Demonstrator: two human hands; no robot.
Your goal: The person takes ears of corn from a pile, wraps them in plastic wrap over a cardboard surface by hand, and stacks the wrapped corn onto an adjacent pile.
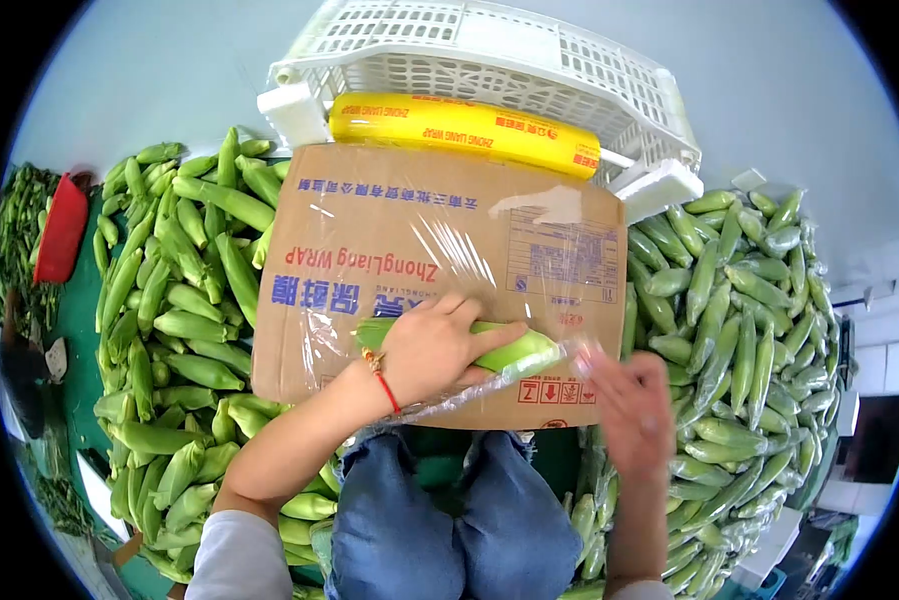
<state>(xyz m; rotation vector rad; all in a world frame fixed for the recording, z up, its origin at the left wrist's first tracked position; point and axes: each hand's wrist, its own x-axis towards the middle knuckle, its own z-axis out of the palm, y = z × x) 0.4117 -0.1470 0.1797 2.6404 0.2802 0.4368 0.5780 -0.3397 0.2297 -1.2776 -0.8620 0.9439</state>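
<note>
The left hand is gripping a husked corn ear on the cardboard box; the right hand, blurred, is pinching plastic wrap at its tip.

Your view is bright, with white glare on the film, your right hand blurred, and edges bowed.

The left hand bends over at the wrist, circled by a red cord bracelet, its fingers spread. The right hand, blurred, is raised with fingers angled inward, its forearm upright below.
</note>
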